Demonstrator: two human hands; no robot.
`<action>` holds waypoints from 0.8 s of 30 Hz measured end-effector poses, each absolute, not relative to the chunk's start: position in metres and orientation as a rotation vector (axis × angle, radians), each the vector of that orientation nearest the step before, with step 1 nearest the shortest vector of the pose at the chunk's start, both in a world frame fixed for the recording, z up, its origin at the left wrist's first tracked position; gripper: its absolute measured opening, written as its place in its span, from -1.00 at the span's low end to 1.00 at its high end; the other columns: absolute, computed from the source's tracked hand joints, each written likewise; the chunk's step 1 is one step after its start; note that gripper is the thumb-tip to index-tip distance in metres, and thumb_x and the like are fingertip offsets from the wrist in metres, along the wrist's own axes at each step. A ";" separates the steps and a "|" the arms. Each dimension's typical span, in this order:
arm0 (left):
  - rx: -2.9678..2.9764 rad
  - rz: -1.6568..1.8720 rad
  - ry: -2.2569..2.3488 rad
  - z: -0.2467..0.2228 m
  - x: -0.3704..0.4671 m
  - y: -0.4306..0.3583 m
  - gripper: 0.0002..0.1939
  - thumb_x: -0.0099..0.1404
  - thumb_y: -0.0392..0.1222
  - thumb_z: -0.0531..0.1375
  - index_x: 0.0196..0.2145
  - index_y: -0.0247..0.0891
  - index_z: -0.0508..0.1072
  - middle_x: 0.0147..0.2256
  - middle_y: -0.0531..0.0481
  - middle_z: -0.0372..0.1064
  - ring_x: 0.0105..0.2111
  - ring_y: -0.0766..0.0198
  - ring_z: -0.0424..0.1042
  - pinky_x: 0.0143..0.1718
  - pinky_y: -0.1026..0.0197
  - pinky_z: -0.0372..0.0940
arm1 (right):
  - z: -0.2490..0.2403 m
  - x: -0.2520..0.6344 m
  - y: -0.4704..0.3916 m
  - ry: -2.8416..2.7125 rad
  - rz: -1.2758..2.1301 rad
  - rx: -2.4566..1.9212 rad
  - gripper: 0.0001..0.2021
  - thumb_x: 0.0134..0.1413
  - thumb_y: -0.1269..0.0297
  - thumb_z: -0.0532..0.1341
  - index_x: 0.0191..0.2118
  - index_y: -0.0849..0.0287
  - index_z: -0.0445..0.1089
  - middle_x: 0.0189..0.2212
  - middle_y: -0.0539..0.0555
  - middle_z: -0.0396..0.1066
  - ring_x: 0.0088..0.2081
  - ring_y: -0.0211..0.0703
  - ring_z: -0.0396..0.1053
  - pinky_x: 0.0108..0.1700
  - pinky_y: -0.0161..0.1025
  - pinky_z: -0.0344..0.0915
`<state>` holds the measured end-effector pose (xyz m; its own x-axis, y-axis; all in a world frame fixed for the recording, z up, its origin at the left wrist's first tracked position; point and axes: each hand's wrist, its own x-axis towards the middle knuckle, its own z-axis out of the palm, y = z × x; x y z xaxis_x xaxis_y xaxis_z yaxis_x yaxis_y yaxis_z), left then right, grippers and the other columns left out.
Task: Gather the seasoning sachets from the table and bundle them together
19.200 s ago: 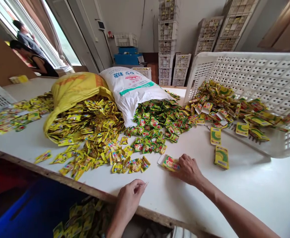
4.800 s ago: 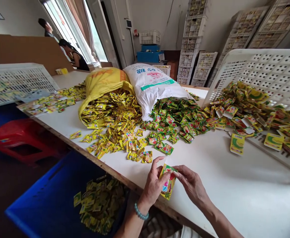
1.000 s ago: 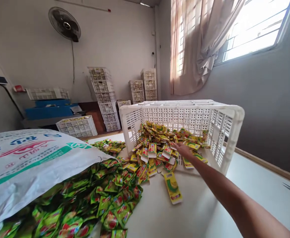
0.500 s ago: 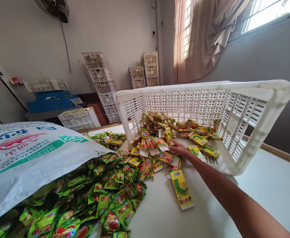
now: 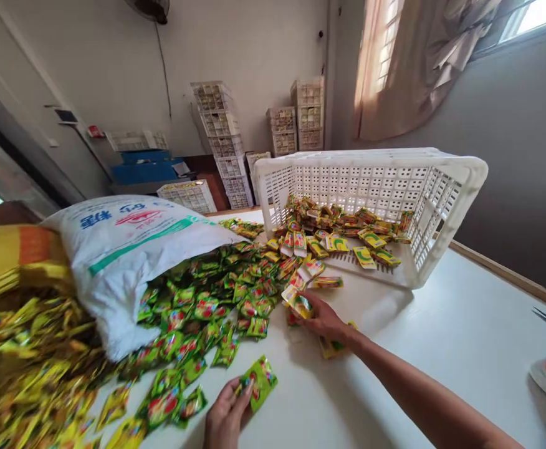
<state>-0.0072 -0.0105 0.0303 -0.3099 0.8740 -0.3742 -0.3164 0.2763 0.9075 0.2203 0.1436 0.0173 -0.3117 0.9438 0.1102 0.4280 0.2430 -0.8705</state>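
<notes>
Your left hand [image 5: 229, 408] pinches a green sachet [image 5: 262, 383] above the worktop [image 5: 464, 318]; likely light, soft and slick, so hold its edge. Your right hand's [image 5: 325, 319] fingers grip a yellow carton [image 5: 300, 304] beside the green heap [image 5: 207, 307]; its thin card may crush, so press lightly.

Open-fronted crate [image 5: 366, 160], boxes [image 5: 300, 244] at left.

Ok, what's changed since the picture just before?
The right hand has drawn back from the crate toward the person, holding a small box. The left hand has come into view, holding a green packet. The crate and white sack look unmoved.
</notes>
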 end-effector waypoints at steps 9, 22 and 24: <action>0.632 1.287 1.396 0.065 -0.006 -0.077 -0.60 -0.03 -0.04 0.39 -0.28 -0.32 0.45 -0.41 -0.05 0.57 -0.40 0.21 0.50 -0.28 0.22 0.34 | 0.048 0.172 0.007 -1.832 1.279 -1.153 -0.54 0.08 -0.04 0.21 0.00 0.15 0.44 0.00 0.24 0.41 0.02 0.09 0.34 0.05 0.01 0.24; 0.792 0.902 1.803 0.049 -0.019 -0.114 -0.53 -0.02 0.25 0.28 -0.51 -0.28 0.43 -0.66 0.02 0.39 -0.68 0.29 0.36 -0.64 0.30 0.21 | 0.033 0.180 0.004 -1.246 1.578 -1.231 -0.59 -0.27 0.00 0.41 -0.44 0.18 0.29 -0.53 -0.04 0.36 -0.45 -0.22 0.28 -0.36 -0.25 0.20; 0.762 0.898 1.819 0.040 -0.021 -0.113 -0.55 -0.06 0.20 0.33 -0.45 -0.27 0.47 -0.64 0.01 0.42 -0.66 0.25 0.39 -0.60 0.28 0.23 | 0.022 0.178 0.004 -1.294 1.585 -1.265 -0.58 -0.26 -0.02 0.40 -0.44 0.17 0.27 -0.55 -0.06 0.34 -0.46 -0.23 0.26 -0.38 -0.27 0.17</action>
